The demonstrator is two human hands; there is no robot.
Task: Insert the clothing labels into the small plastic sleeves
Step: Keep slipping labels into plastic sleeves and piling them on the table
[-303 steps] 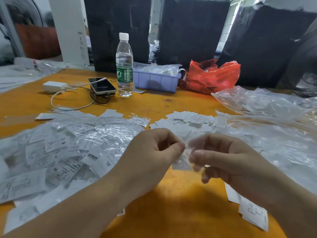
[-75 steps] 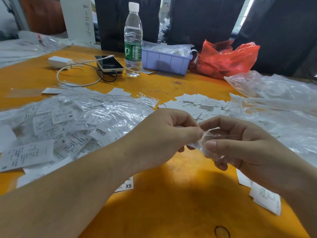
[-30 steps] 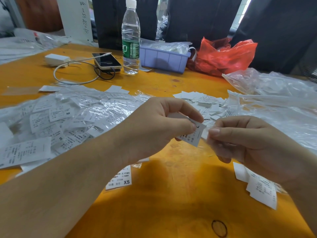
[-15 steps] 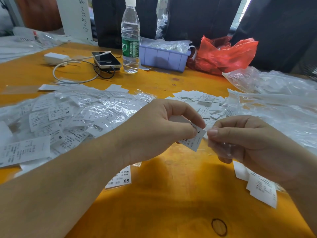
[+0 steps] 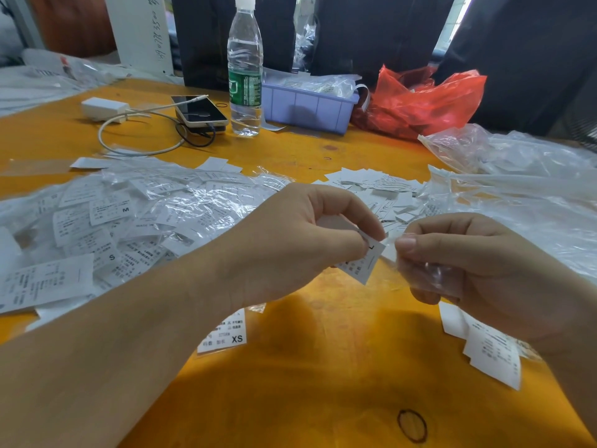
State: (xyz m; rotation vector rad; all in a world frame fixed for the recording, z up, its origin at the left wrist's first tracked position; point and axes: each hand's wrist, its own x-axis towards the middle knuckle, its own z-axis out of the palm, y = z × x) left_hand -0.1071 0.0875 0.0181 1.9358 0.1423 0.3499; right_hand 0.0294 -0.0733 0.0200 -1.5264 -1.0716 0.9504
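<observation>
Two hands work: left hand point(image 5: 300, 240) pinches label point(image 5: 363, 261), right hand point(image 5: 478, 270) pinches sleeve point(image 5: 429, 273).

Bright, even light; daylight shows through a window gap point(image 5: 452, 24) at the back. Soft shadows fall on the table point(image 5: 323, 383) beneath the forearms. Wide-angle bending warps the edges; glare glints on plastic.

A white clothing label point(image 5: 365, 261) printed with an "L" and small dark text sits tilted, its upper end pinched in the left hand point(image 5: 297, 234) and its lower corner hanging free below the grip. Just right of it, a small clear plastic sleeve point(image 5: 420, 273), crinkled and glossy, is pinched in the right hand point(image 5: 478, 270), its near edge beside the label's corner.
</observation>
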